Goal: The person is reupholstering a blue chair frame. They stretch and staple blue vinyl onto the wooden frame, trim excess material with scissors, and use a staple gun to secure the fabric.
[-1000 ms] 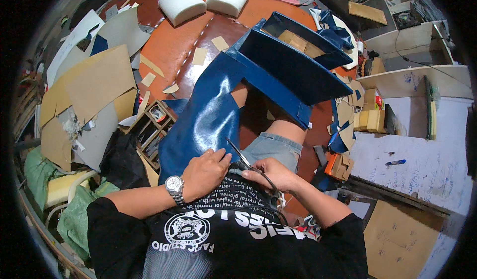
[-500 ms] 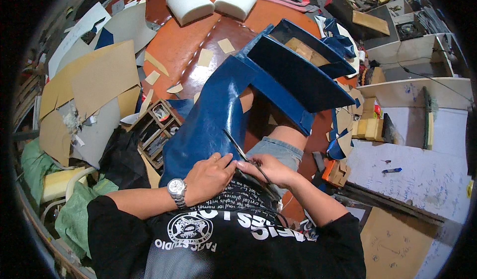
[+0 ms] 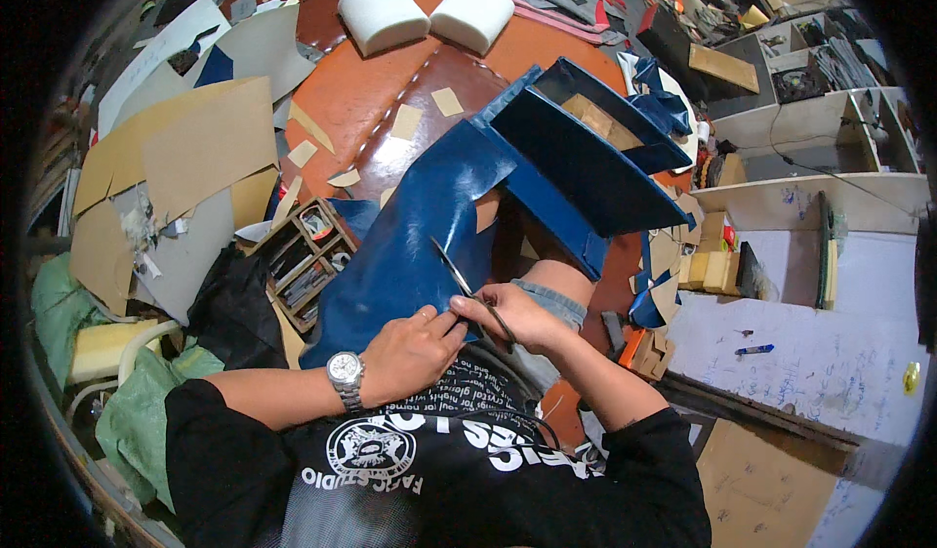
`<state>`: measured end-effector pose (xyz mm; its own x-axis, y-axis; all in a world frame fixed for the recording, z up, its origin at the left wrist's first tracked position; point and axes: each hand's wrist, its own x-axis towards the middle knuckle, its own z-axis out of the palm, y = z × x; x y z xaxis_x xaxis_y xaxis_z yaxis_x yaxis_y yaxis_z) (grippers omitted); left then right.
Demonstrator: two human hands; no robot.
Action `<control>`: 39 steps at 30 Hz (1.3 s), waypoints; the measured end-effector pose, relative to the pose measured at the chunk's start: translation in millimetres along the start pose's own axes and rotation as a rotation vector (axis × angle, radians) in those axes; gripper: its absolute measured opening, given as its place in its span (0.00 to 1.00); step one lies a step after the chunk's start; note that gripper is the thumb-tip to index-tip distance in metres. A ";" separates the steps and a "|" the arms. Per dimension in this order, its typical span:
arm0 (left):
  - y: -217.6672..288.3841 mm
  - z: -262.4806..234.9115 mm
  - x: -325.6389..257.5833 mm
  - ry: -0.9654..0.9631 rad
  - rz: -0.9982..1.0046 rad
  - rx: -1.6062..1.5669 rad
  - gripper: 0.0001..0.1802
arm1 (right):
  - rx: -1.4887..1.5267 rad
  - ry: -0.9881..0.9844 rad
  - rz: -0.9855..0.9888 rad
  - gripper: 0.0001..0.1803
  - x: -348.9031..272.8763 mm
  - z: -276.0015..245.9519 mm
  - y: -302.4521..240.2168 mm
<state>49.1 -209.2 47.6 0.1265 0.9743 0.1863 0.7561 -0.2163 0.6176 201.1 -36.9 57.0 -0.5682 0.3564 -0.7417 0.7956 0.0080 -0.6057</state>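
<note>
A large sheet of glossy blue leather [image 3: 410, 245] lies across my lap and runs up onto a blue-covered box frame [image 3: 586, 148]. My right hand [image 3: 517, 319] grips a pair of metal scissors [image 3: 459, 280] whose blades point up and left over the leather's edge. My left hand [image 3: 410, 353], with a silver wristwatch [image 3: 345, 372] on the wrist, pinches the near edge of the leather right beside the scissors. The two hands touch each other.
Brown card pieces [image 3: 185, 148] and grey sheets are piled at the left. A wooden tray of small tools [image 3: 303, 255] sits beside my left knee. Two white foam cushions [image 3: 429, 11] lie at the back. A white workbench [image 3: 810, 343] stands at the right.
The view has shifted slightly. My hands have stayed together at the leather's near edge, and the scissors now point more steeply up and left.
</note>
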 end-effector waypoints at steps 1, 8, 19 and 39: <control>0.2 -1.1 -0.6 0.004 0.000 0.002 0.12 | -0.042 0.002 -0.006 0.40 -0.6 -0.5 -1.1; 2.6 -2.8 -3.2 0.031 0.052 -0.006 0.13 | 0.078 0.021 0.037 0.37 11.8 0.6 -12.7; 3.7 -2.9 -7.7 0.039 0.086 -0.012 0.14 | 0.116 0.006 0.016 0.33 31.8 -4.0 -25.5; 0.5 4.1 -9.6 -0.003 0.117 -0.007 0.16 | -0.115 -0.066 0.022 0.41 76.9 -19.1 -61.7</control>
<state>50.9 -218.4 43.0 0.2157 0.9426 0.2548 0.7315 -0.3289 0.5972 112.3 7.9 42.9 -0.5597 0.2956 -0.7742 0.8249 0.1087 -0.5548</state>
